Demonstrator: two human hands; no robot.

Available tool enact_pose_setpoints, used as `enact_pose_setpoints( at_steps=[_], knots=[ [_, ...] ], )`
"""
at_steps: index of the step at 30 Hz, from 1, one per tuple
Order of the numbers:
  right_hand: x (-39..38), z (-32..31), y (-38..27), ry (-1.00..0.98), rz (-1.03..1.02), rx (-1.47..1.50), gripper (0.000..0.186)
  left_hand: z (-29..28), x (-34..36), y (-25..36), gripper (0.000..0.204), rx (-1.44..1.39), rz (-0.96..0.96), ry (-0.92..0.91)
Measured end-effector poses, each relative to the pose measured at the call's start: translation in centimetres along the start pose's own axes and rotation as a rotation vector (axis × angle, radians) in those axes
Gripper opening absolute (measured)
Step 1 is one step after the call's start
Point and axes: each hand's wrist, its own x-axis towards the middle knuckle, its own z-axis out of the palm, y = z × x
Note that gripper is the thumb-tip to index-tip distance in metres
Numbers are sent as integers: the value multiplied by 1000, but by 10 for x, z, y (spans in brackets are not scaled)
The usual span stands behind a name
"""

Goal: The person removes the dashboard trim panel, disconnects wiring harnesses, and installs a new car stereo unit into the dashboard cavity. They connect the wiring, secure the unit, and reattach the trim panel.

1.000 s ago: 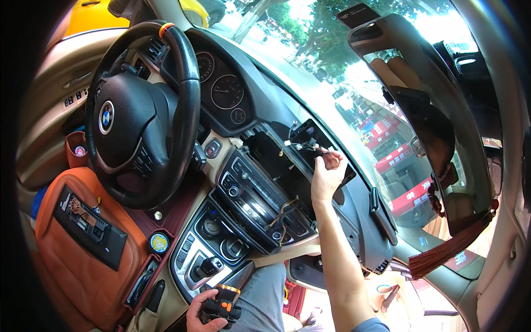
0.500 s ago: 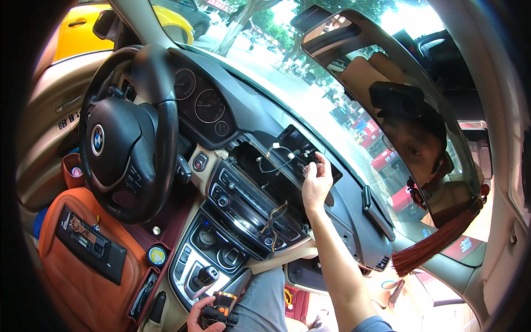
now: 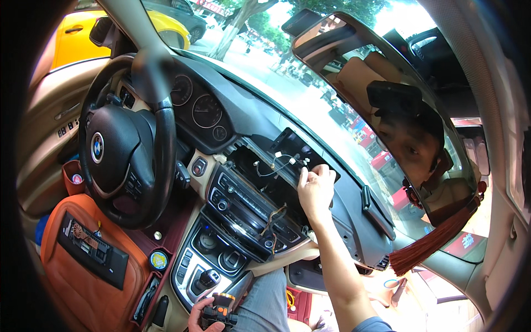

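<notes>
My right hand (image 3: 317, 192) is raised at the dashboard, fingers curled and pressed together in front of the dark display screen (image 3: 298, 143). Whatever sits between its fingertips is hidden. Just left of it, a thin cable with white connectors (image 3: 285, 156) loops over the open dashboard cavity (image 3: 250, 166). Low by the gear lever, my left hand (image 3: 200, 317) is closed around a black headlamp (image 3: 222, 311) with orange buttons and an orange-rimmed lens. The headlamp is beside my jeans-covered leg.
Under the cavity, the radio and climate panel (image 3: 249, 207) has loose wires (image 3: 272, 221) hanging across it. A black trim panel with a circuit board (image 3: 93, 252) lies on the orange seat (image 3: 61, 276). The steering wheel (image 3: 166, 160) stands left; a mirror with a red tassel (image 3: 437, 238) hangs right.
My right hand has come down a little, and its raised index finger is now curled in. The left hand still grips the headlamp. The view has shifted slightly.
</notes>
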Motion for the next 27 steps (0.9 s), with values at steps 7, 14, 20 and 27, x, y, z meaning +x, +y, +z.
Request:
enact_pose_setpoints(
  at_steps=[7, 14, 20, 27],
  knots=[
    [12, 15, 9, -143, 544, 644, 32, 2, 0, -2, 69, -33, 14, -2],
    [26, 45, 30, -192, 423, 644, 32, 0, 1, -4, 70, -28, -17, 0],
    [25, 52, 27, -56, 330, 516, 30, -2, 2, -4, 70, -4, 24, 16],
    [33, 52, 28, -195, 523, 707, 30, -6, 0, -10, 70, -1, 4, 24]
  ],
)
